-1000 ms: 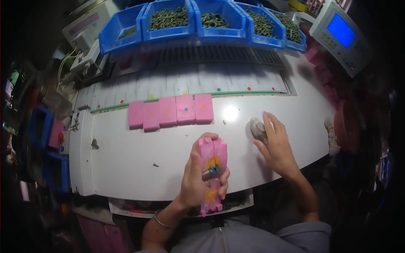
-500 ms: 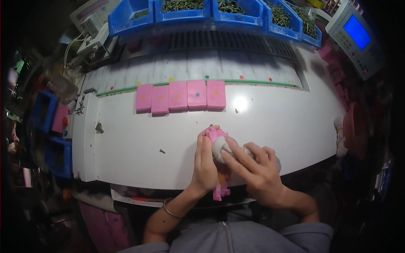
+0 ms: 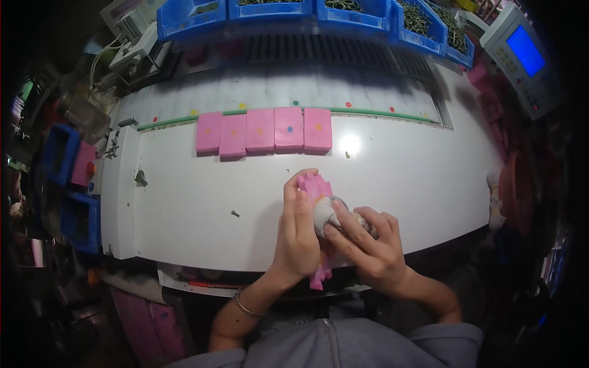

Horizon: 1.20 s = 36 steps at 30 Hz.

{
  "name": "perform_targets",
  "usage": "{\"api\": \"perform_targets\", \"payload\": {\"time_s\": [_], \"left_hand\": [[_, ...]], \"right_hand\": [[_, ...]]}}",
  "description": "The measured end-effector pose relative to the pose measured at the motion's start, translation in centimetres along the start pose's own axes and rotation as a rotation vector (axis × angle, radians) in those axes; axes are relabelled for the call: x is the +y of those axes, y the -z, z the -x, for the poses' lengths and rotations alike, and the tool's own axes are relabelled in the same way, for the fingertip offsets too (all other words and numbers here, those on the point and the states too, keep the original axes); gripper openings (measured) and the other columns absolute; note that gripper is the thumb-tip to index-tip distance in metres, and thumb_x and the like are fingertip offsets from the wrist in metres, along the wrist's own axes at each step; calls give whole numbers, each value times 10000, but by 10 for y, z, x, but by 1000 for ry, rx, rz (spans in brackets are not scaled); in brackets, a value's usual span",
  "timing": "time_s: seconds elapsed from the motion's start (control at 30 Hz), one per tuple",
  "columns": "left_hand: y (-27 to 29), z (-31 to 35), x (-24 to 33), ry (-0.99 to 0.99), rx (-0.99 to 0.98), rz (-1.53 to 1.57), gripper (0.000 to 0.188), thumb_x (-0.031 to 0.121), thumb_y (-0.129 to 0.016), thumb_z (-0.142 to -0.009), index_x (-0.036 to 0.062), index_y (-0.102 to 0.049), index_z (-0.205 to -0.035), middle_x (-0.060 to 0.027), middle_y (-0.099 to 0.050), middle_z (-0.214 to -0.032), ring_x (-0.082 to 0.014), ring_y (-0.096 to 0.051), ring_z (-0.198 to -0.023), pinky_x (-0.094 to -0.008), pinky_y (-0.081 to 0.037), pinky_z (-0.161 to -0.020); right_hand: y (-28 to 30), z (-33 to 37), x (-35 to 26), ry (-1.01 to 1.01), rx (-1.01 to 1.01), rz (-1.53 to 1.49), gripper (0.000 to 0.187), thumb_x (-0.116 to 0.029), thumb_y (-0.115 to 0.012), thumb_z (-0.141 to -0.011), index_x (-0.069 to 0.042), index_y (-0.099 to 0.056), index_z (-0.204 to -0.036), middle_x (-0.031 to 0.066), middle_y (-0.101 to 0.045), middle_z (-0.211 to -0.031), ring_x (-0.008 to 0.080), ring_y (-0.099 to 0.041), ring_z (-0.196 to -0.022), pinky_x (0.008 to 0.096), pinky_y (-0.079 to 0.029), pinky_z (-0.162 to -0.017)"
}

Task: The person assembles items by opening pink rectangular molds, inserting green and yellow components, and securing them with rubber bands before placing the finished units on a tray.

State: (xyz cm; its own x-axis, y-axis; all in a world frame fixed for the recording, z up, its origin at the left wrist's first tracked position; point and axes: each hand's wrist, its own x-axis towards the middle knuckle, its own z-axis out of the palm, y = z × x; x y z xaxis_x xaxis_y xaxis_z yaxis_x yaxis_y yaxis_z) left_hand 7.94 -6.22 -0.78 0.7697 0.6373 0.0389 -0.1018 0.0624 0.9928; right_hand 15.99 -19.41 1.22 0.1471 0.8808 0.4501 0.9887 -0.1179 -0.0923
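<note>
Close to the front edge of the white table, my left hand is wrapped round a pink rubber-like piece with a jagged, notched edge. Its lower end hangs below my palm. My right hand grips a rounded, whitish, soft-looking pouch and presses it against the inner side of the pink piece. My fingers hide most of the contact. Beyond my hands, several pink blocks with coloured dots stand side by side in a row.
Blue bins with greenish small parts line the back. A control panel with a blue screen is at the far right. A white box-like fixture borders the table's left. A small dark screw-like piece lies left of my hands.
The view has shifted slightly, so the bins sit higher. The pouch has turned a little in my right hand against the pink piece. Both grips stay the same.
</note>
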Motion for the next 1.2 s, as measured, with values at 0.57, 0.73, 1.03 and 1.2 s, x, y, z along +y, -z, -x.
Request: {"api": "perform_targets", "payload": {"time_s": [0.57,0.73,1.03,1.2], "left_hand": [[-6,6,-7,120,-88,188,479,368,-198,-1006,-13,-488,-990,-90,-583,-742,-118,-580,-565,-226,-466,-493],[-1,3,-4,180,-77,256,516,377,-237,-1005,-36,-534,-920,-105,-606,-715,-141,-591,-546,-241,-480,-507],[4,0,-15,-25,-4,58,505,370,-323,-992,-70,-551,-1088,-152,-644,-952,-130,-584,-712,-259,-486,-644],[-5,-5,-12,-65,54,174,455,303,-357,-991,-78,-544,-1152,-135,-652,-985,-157,-596,-874,-265,-467,-793]], "right_hand": [[3,-7,9,-69,-25,-100,468,-105,-584,-688,-121,-600,-1155,40,-536,-1285,219,-495,-883,307,-349,-743],[13,-5,8,-143,-20,-213,501,-60,-563,-688,-104,-581,-1187,51,-540,-1279,233,-499,-886,326,-365,-760],[18,-3,1,-110,-381,-389,746,-10,-596,-599,-137,-456,-1321,26,-472,-1343,252,-471,-903,343,-363,-803],[15,-3,-3,-115,-306,-387,749,17,-604,-571,-141,-486,-1294,15,-482,-1334,261,-495,-875,361,-375,-756]]}}
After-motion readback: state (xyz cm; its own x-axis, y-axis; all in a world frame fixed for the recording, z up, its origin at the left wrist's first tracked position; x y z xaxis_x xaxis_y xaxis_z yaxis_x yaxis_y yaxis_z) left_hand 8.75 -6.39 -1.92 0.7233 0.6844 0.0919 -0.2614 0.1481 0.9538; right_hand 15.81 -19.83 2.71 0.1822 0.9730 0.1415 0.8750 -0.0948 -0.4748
